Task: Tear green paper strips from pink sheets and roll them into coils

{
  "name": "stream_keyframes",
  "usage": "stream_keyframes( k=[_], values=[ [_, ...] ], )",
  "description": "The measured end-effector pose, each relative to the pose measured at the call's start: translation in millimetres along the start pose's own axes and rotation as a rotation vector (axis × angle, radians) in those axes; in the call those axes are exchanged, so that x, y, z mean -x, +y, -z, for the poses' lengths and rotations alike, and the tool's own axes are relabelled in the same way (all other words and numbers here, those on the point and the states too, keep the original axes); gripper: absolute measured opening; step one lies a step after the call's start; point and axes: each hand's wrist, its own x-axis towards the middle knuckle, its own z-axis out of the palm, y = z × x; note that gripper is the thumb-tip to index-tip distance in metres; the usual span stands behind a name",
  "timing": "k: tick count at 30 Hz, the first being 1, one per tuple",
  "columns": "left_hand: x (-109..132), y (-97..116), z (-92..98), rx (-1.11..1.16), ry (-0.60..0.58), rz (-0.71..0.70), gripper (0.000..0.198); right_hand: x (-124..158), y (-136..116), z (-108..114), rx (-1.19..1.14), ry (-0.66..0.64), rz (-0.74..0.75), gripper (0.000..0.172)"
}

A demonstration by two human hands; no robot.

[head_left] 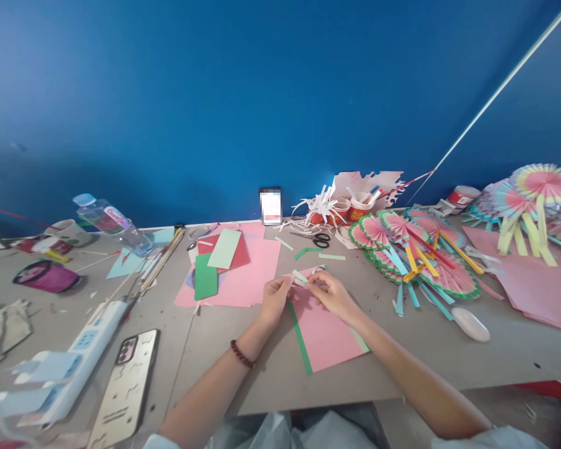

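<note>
Both hands meet over the far edge of a pink paper sheet [330, 330] that has a dark green strip along its left side and a pale green one at its right. Between the pinched fingers of my left hand [275, 299] and my right hand [331, 293] is a small pale paper strip [300, 280]. My left thumb and forefinger grip its left end; the right fingertips are closed at its other end. Fingers partly hide the strip. Just beyond lie a pale green strip [331, 257], green scraps [307, 251] and black-handled scissors [322, 241].
Left of the hands are pink sheets [266, 268] with green cards [206, 277] on top. Pleated paper fans [449, 274] and a white mouse-shaped object [470, 324] lie right. A phone [126, 386], power strip [84, 349] and tilted bottle [115, 221] are at left.
</note>
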Motion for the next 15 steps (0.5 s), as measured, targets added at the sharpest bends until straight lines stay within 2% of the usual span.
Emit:
stream_keyframes(
  k=[7,15],
  values=[
    [1.4,-1.3,-4.0,-0.056,-0.061,-0.101,0.044,1.1,-2.5,-0.5,-0.034,-0.021,-0.006,0.039],
    [2.2,0.3,-3.6,-0.075,-0.002,-0.062,0.047,2.8,-4.9,-0.6,-0.029,-0.037,0.033,0.042]
  ],
)
